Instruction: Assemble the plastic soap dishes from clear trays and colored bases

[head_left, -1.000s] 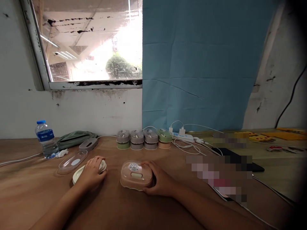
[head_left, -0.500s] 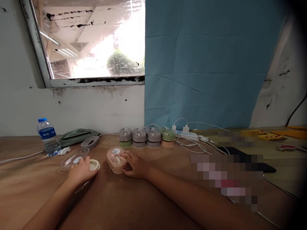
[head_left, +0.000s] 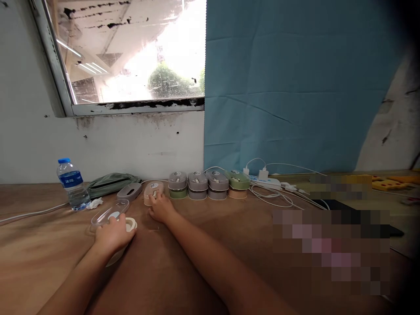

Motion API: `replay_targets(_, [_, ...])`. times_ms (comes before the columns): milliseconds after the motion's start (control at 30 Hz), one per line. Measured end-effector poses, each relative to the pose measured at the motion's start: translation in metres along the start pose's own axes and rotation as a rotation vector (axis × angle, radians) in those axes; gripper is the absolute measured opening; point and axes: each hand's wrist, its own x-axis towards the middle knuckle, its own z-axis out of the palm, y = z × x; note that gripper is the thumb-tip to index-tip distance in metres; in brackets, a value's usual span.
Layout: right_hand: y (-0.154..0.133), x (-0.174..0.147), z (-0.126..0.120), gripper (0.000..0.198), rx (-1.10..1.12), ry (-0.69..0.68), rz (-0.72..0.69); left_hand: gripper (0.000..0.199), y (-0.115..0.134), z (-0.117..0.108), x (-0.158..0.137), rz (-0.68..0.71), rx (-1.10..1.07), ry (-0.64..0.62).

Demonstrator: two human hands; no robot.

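Note:
My right hand (head_left: 161, 208) has its fingers around the near right side of a pink oval box (head_left: 152, 189) with a round sticker on top. The box stands at the left end of a row of similar boxes, beside a grey-and-green one (head_left: 177, 193). Lower left, my left hand (head_left: 114, 234) grips a cream rimmed piece (head_left: 131, 224), which it partly covers. Just behind that hand lies a clear oval lid (head_left: 110, 211). A grey oval lid with a slot (head_left: 129, 191) rests farther back.
A water bottle (head_left: 72, 186), crumpled tissue (head_left: 94, 203) and green pouch (head_left: 111, 184) stand along the back left. At the back right are a power strip (head_left: 271, 183) and looped white cables (head_left: 274, 199). A black flat object (head_left: 387, 229) lies at right, near a blurred patch.
My right hand has carried the pink box back and left, up to the row's left end. My left hand stays on the cream piece. The view has shifted slightly.

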Motion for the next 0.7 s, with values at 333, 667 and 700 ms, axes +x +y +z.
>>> replay_targets(333, [0.019,-0.001,-0.02,0.052,-0.055,-0.04,-0.119,0.056,0.006,-0.003,-0.01,0.148,-0.066,0.0])
replay_targets(667, [-0.005,-0.184,-0.139,0.017,0.017,-0.16,-0.851,0.047,0.067,0.008,-0.06,0.66,-0.347,0.101])
replay_targets(700, [-0.001,-0.205,-0.149,0.018,0.069,-0.194,-0.794,0.047,0.075,0.007,-0.069,0.708,-0.374,0.118])
